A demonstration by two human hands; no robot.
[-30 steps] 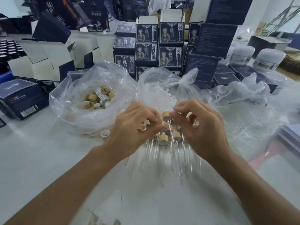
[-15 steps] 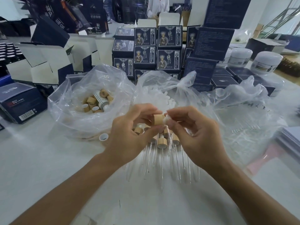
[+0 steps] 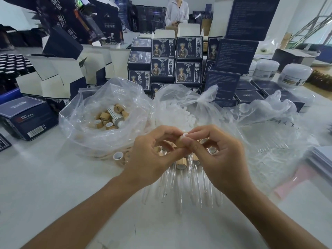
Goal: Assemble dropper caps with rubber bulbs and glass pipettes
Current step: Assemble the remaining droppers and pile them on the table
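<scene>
The dropper cap (image 3: 180,141), a small wood-toned collar, sits between the two hands above the near middle of the table (image 3: 53,186). The left hand (image 3: 152,155) pinches it between thumb and curled fingers, apparently to hold it steady with its opening turned toward the other hand. The right hand (image 3: 215,155) pinches a white rubber bulb (image 3: 184,135) at the cap's far right end and seems to be pressing it into the collar; how deep the bulb is seated I cannot tell, since fingertips cover the joint. The cap lies right at the meeting point of both grips, touching the fingers of each hand.

Just below the hands, a row of finished droppers (image 3: 180,165) lies on the table, caps toward the far side and glass pipettes (image 3: 181,191) pointing near. Laying them parallel probably keeps the glass from rolling or knocking together.

The supplies fan out within easy reach: a clear bag of caps (image 3: 107,117) to the far left, a bag of white bulbs (image 3: 179,112) straight ahead, and a flatter bag holding loose pipettes (image 3: 273,146) to the right. A single cap (image 3: 118,156) lies loose beside the left bag. Stacks of dark printed boxes (image 3: 188,60) and white jars (image 3: 294,74) stand along the far side.
</scene>
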